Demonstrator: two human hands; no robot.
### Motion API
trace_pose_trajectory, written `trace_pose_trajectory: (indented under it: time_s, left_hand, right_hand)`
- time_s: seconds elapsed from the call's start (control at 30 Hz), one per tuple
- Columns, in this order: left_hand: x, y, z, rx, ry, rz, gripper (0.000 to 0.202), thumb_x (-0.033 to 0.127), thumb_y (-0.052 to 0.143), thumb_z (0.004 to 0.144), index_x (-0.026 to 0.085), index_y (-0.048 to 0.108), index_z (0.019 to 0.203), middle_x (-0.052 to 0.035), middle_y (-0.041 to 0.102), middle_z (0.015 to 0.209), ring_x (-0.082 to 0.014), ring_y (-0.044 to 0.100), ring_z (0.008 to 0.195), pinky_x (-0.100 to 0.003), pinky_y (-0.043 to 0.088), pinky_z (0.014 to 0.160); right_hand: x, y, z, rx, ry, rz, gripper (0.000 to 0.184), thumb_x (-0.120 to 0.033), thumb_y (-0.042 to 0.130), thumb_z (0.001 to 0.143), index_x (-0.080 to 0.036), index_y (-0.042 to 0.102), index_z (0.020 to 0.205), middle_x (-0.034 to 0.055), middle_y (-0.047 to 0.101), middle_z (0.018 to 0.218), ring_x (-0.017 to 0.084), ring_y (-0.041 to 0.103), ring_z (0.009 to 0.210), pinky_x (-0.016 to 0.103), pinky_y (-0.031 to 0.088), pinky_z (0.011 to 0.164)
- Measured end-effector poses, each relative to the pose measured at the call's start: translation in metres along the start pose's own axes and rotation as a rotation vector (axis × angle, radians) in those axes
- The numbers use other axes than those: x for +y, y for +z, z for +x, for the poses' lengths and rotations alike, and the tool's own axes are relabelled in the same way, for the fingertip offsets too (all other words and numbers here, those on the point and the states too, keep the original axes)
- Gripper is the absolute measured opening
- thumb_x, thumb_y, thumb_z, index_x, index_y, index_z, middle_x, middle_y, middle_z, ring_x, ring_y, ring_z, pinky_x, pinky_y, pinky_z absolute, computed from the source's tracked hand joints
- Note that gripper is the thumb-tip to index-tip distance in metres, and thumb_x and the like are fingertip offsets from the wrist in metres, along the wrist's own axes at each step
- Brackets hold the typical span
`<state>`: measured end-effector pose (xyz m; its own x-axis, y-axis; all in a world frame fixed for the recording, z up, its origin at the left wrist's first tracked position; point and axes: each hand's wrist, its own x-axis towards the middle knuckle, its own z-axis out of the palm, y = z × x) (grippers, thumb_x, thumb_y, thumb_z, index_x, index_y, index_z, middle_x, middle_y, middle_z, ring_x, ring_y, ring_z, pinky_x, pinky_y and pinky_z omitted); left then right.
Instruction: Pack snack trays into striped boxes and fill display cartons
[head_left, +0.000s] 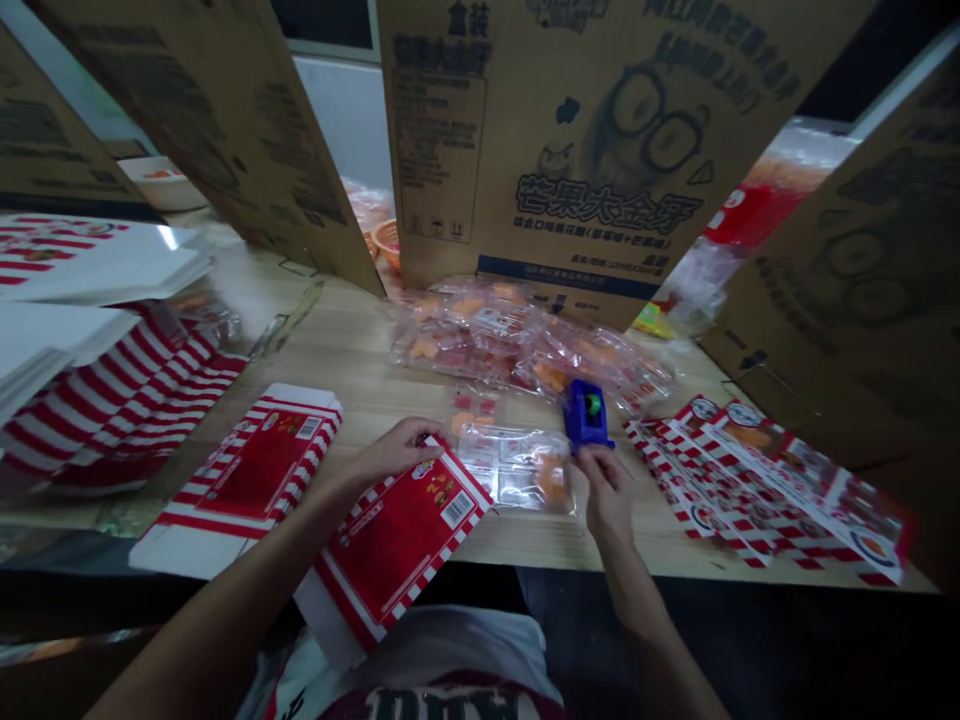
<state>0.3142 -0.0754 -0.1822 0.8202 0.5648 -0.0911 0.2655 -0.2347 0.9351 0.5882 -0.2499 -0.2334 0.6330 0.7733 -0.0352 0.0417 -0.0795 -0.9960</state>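
My left hand rests on the top corner of a flattened red-and-white striped carton, which hangs over the table's front edge. My right hand grips a small blue handheld tape dispenser with a green part in its middle. Between my hands lies a clear plastic packet of orange sweets. A second flat striped carton lies to the left of my left hand.
Behind my hands is a heap of clear packets on the wooden table. Printed striped sheets lie at right, and stacked cartons at left. Tall cardboard panels stand along the back. An orange basket shows behind them.
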Motion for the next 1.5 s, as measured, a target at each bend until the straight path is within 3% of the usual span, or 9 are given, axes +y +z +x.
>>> trace_pose_trajectory:
  time_s: [0.17, 0.3, 0.63, 0.73, 0.93, 1.03, 1.17, 1.27, 1.5]
  left_hand:
    - [0.006, 0.006, 0.006, -0.069, 0.071, 0.086, 0.020, 0.025, 0.056, 0.069, 0.014, 0.068, 0.081, -0.0037, 0.067, 0.081, -0.0175, 0.058, 0.077, -0.026, 0.044, 0.072]
    - [0.009, 0.006, 0.001, -0.072, 0.082, 0.068, 0.017, 0.027, 0.058, 0.070, 0.015, 0.067, 0.079, -0.0022, 0.066, 0.077, -0.0165, 0.056, 0.074, -0.024, 0.043, 0.068]
    - [0.027, -0.011, -0.034, -0.246, 0.182, -0.037, 0.025, 0.040, 0.063, 0.082, 0.018, 0.072, 0.088, -0.0072, 0.069, 0.084, -0.0185, 0.061, 0.077, -0.028, 0.047, 0.074]
    - [0.026, -0.022, -0.047, -0.143, 0.146, -0.088, 0.026, 0.043, 0.066, 0.079, 0.018, 0.073, 0.084, -0.0074, 0.069, 0.082, -0.0192, 0.063, 0.076, -0.029, 0.049, 0.071]
    - [-0.021, -0.037, -0.091, 0.796, -0.167, -0.321, 0.039, 0.042, 0.075, 0.067, 0.018, 0.061, 0.096, -0.0005, 0.066, 0.082, -0.0148, 0.062, 0.065, -0.024, 0.050, 0.058]
    - [-0.057, -0.021, -0.109, 0.937, -0.242, -0.147, 0.041, 0.048, 0.071, 0.068, 0.018, 0.056, 0.092, -0.0011, 0.063, 0.082, -0.0188, 0.064, 0.071, -0.030, 0.054, 0.064]
    - [-0.072, 0.005, -0.112, 0.727, -0.103, 0.582, 0.052, 0.051, 0.065, 0.073, 0.016, 0.056, 0.111, -0.0172, 0.058, 0.122, -0.0369, 0.050, 0.121, -0.052, 0.044, 0.097]
    - [-0.053, 0.010, -0.094, 0.351, 0.107, 0.973, 0.092, 0.061, 0.072, 0.060, 0.015, 0.045, 0.135, -0.0237, 0.032, 0.150, -0.0436, 0.019, 0.142, -0.062, 0.018, 0.112]
    - [-0.026, 0.004, -0.045, -0.311, 0.119, 1.158, 0.130, 0.066, 0.076, 0.042, 0.014, 0.023, 0.149, -0.0271, 0.008, 0.156, -0.0472, -0.001, 0.143, -0.070, -0.009, 0.106]
  right_hand:
    - [-0.042, 0.068, -0.003, -0.774, -0.195, -0.213, 0.030, -0.046, 0.068, 0.077, -0.019, 0.060, 0.066, 0.0032, 0.059, 0.076, 0.017, 0.054, 0.072, 0.029, 0.042, 0.067]
    - [-0.042, 0.102, -0.002, -0.816, -0.306, -0.434, 0.032, -0.042, 0.071, 0.076, -0.017, 0.058, 0.062, 0.0009, 0.057, 0.068, 0.013, 0.049, 0.063, 0.025, 0.035, 0.059]
    - [-0.030, 0.124, -0.031, -1.090, 0.508, 0.305, 0.062, -0.035, 0.091, 0.041, -0.017, 0.059, 0.090, -0.0026, 0.065, 0.076, 0.012, 0.060, 0.066, 0.023, 0.044, 0.063]
    - [-0.027, 0.131, -0.047, -0.959, 0.578, 0.523, 0.050, -0.043, 0.089, 0.049, -0.017, 0.062, 0.082, -0.0010, 0.065, 0.077, 0.013, 0.061, 0.069, 0.026, 0.047, 0.071]
    - [-0.011, 0.085, -0.090, -0.308, 0.631, 0.662, 0.037, -0.044, 0.082, 0.065, -0.017, 0.064, 0.083, 0.0055, 0.071, 0.084, 0.020, 0.068, 0.080, 0.034, 0.053, 0.079]
    - [0.004, 0.055, -0.107, -0.053, 0.708, 0.681, 0.039, -0.040, 0.086, 0.060, -0.018, 0.065, 0.084, 0.0092, 0.072, 0.095, 0.025, 0.068, 0.097, 0.040, 0.051, 0.093]
    - [0.014, 0.034, -0.096, 0.126, 0.627, 0.691, 0.035, -0.037, 0.086, 0.058, -0.020, 0.064, 0.080, 0.0075, 0.072, 0.096, 0.025, 0.067, 0.101, 0.040, 0.050, 0.097]
    - [0.013, 0.026, -0.071, 0.138, 0.653, 0.645, 0.031, -0.036, 0.083, 0.062, -0.019, 0.063, 0.078, 0.0080, 0.072, 0.093, 0.023, 0.069, 0.092, 0.037, 0.055, 0.086]
    - [0.014, 0.026, -0.032, 0.065, 0.678, 0.498, 0.028, -0.037, 0.079, 0.068, -0.018, 0.059, 0.068, -0.0018, 0.062, 0.058, 0.011, 0.059, 0.048, 0.024, 0.054, 0.052]
